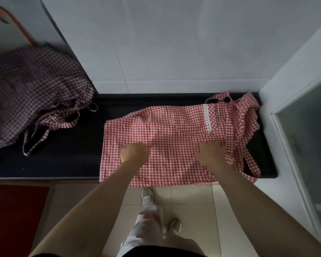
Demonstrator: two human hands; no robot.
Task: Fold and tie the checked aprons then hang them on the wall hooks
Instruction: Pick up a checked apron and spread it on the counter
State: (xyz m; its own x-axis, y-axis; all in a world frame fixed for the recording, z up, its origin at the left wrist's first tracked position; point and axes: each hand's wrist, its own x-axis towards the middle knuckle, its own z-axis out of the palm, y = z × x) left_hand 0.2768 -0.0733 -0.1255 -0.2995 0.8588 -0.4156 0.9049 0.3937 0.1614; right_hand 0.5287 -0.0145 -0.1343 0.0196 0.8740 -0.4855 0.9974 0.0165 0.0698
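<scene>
Your red checked apron (174,138) lies spread out flat on the dark tabletop (72,164), near the right end by the white wall (174,43). Its near edge hangs a little over the front of the tabletop. A white lace strip (207,117) runs across the cloth toward the far right side. The apron straps (248,141) are bunched and looped at the right end, and one strap (220,98) makes a loop at the far edge.

Your left hand (134,152) rests on the apron with its fingers curled down into the cloth. You cannot tell from here if it pinches the cloth or only presses on it. Your right hand (211,153) sits on the apron too, just to the right, with fingers bent down onto the cloth. You cannot tell if it grips a fold either. The two hands are well apart, side by side, both in the near half of the apron.

A second checked apron (32,93) lies in a crumpled heap at the left end of the tabletop, well apart from the first. Its ties (35,140) trail toward you on the dark top.

Below, you see pale floor tiles (189,201), your white shoes (146,195) and a red mat (13,219) on the left
</scene>
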